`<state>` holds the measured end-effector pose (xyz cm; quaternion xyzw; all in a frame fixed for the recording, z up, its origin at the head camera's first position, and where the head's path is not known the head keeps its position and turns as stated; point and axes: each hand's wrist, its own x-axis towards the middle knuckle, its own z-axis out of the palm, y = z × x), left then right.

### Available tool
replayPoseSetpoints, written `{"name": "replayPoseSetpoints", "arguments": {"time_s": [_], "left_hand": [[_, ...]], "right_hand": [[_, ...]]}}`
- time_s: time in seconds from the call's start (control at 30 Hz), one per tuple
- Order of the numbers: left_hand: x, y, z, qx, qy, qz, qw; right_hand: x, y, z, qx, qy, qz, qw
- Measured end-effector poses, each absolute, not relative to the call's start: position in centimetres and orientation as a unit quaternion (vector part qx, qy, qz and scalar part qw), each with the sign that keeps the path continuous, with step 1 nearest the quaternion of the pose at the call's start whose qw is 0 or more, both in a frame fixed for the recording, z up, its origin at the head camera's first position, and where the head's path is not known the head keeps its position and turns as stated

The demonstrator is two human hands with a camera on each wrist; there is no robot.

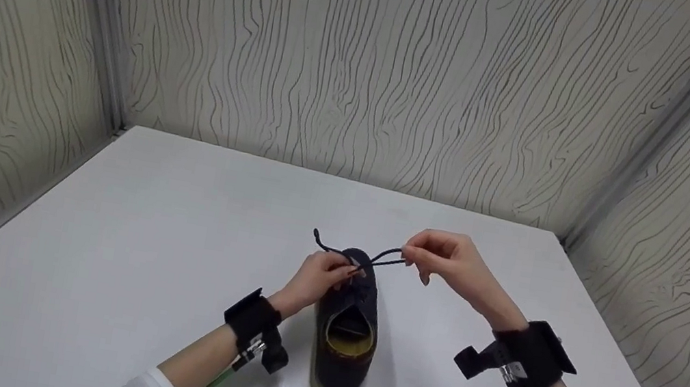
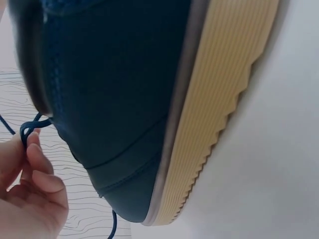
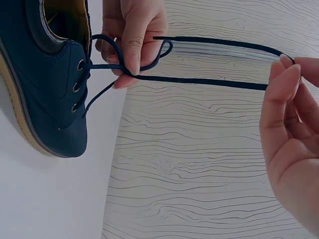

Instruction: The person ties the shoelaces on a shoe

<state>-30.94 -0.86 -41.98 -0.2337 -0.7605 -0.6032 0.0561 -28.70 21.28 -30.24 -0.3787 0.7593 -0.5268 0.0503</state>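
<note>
A dark blue lace-up shoe (image 1: 341,374) with a tan ridged sole (image 2: 214,104) sits upright on the white table, toe away from me. Over its front, my left hand (image 1: 312,280) pinches the dark blue shoelace between thumb and fingers, where its strands cross. A small loop stands out of that grip in the right wrist view. Out to the right, my right hand (image 1: 454,272) pinches the doubled part of the lace (image 3: 209,80), its two strands stretched between the hands. One loose lace end (image 1: 316,236) sticks up left of the toe. Eyelets (image 3: 76,87) show along the shoe's side.
The white table (image 1: 136,243) runs back to a wall panel (image 1: 351,70) with a wood-grain pattern. Similar panels stand to the left and right. Each wrist wears a black strap with a small camera (image 1: 474,363).
</note>
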Motion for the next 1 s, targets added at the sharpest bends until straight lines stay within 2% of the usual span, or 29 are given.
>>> {"name": "replayPoseSetpoints", "arguments": {"time_s": [0.33, 0.67, 1.0], "left_hand": [[-28.4, -1.1, -39.1, -0.241, -0.755, -0.607, 0.057], [-28.2, -1.3, -38.7, -0.237, -0.758, -0.605, 0.053], [-28.2, -1.3, -38.6, -0.236, -0.754, -0.611, 0.051]], "right_hand": [[-28.4, 21.5, -30.2, -0.388, 0.774, -0.496, 0.062], [-26.6, 20.5, -28.9, -0.409, 0.797, -0.443, 0.039], [-26.5, 20.3, -29.7, -0.411, 0.809, -0.42, 0.025]]}}
